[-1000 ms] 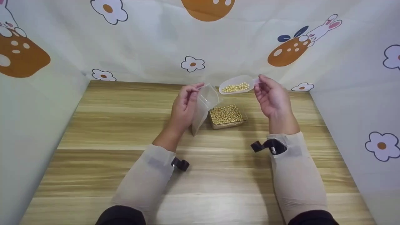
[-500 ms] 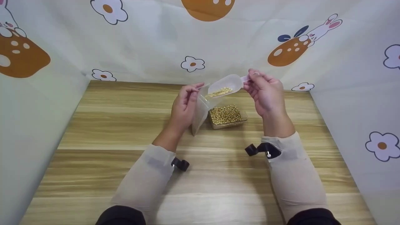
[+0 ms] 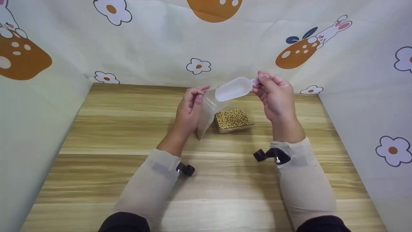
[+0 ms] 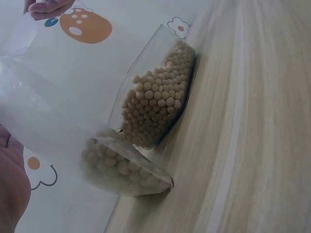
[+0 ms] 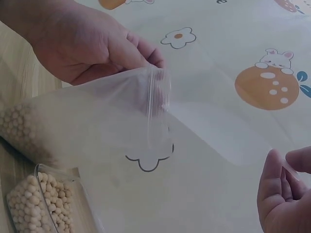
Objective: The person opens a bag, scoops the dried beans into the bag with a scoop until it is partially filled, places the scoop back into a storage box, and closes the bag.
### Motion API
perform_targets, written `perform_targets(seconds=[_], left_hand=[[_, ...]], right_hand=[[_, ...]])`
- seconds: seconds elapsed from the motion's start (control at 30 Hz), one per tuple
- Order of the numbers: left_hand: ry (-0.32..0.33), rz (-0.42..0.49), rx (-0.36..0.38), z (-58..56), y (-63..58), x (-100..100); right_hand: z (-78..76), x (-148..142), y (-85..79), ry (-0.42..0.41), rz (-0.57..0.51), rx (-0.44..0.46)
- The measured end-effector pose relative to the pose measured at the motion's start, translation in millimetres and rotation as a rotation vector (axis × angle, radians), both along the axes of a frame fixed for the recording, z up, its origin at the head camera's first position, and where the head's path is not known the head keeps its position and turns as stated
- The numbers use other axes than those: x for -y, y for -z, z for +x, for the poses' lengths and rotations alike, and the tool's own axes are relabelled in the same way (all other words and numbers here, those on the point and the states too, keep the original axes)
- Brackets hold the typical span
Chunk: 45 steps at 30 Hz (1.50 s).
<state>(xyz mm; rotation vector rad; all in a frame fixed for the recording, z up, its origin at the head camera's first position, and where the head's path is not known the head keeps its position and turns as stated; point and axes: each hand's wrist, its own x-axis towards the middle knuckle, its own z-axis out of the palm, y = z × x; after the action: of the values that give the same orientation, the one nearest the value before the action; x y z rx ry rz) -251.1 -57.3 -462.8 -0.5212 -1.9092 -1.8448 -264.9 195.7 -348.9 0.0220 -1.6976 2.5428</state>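
My left hand (image 3: 190,111) pinches the top edge of a clear zip bag (image 3: 206,114), which hangs down toward the table. Pale round beans fill the bag's bottom corner, as the left wrist view shows. Between thumb and fingers, my right hand (image 3: 278,100) grips the handle of a white translucent scoop (image 3: 234,89). The scoop tilts down to the left, its front end at the bag's mouth, and no beans show in it. Just right of the bag, a clear plastic box (image 3: 237,129) holds many of the same beans (image 4: 155,97).
The box and the bag's lower corner are close together on the wood-grain table (image 3: 212,187). Behind it hangs a pale cloth wall (image 3: 154,48) with flower and rabbit prints, and similar walls close off both sides.
My right hand has moved left and tipped the scoop at the bag's mouth. The beans that lay in the scoop have slid out of it. My left hand and the bag have stayed put.
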Motion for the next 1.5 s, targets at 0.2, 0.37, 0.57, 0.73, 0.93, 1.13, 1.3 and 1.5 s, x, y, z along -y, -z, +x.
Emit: perform_targets(seconds=[0.2, 0.37, 0.57, 0.73, 0.93, 1.13, 1.3, 1.5], left_hand=[[0.0, -0.001, -0.002, -0.7, -0.3, 0], [-0.001, 0.013, -0.006, -1.4, 0.9, 0], [-0.003, 0.019, -0.019, -1.9, 1.0, -1], [-0.005, 0.009, -0.025, -1.0, 0.2, 0], [-0.004, 0.003, -0.02, -0.5, 0.2, 0], [-0.001, -0.006, 0.001, 0.3, -1.1, 0], [0.005, -0.001, 0.013, 1.3, -2.6, 0], [0.009, 0.0, 0.008, 1.0, -1.6, 0]], right_hand=[[-1.2, -9, 5.6, 0.016, 0.004, 0.005], [-1.1, -19, 10.4, 0.028, -0.006, 0.022], [-0.2, -34, 18.7, 0.049, -0.058, 0.055], [-2.0, -46, 31.2, 0.066, -0.075, 0.09], [-6.6, -54, 49.6, 0.088, -0.043, 0.142], [-11.7, -58, 68.1, 0.093, 0.007, 0.179], [-14.0, -58, 78.1, 0.128, 0.109, 0.185], [-14.6, -52, 83.9, 0.163, 0.257, 0.158]])
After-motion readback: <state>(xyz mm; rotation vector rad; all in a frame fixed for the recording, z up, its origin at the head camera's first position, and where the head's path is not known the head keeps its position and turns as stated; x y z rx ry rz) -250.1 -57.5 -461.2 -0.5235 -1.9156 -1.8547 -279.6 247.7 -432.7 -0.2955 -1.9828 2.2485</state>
